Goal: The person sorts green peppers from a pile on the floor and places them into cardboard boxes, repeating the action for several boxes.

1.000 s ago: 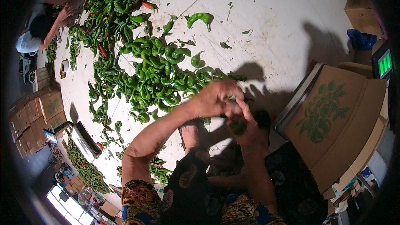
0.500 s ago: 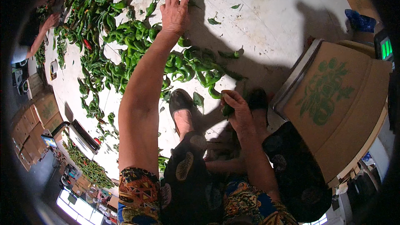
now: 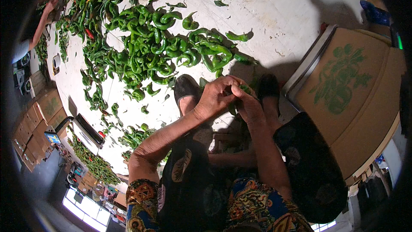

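My left hand [image 3: 215, 98] and my right hand [image 3: 249, 106] meet above the gap between my shoes. Both have their fingers closed around green peppers [image 3: 246, 89]. Only bits of these show between the fingers, so how many there are I cannot tell. Just beyond my hands, a loose heap of curled green peppers [image 3: 148, 38] spreads over the pale floor [image 3: 274, 21]. At the heap's right edge lies a single pepper [image 3: 238, 37], apart from the rest.
A cardboard box [image 3: 343, 81] with a green printed picture stands close on my right. My dark shoes [image 3: 187, 87] flank my hands. At far left another person's arm [image 3: 40, 25] reaches over more peppers. A scale-like device [image 3: 83, 135] and stacked cartons [image 3: 32, 133] stand left.
My left hand has come back from the far side of the heap to my right hand. The co-worker's arm at far left has shifted upward in the picture.
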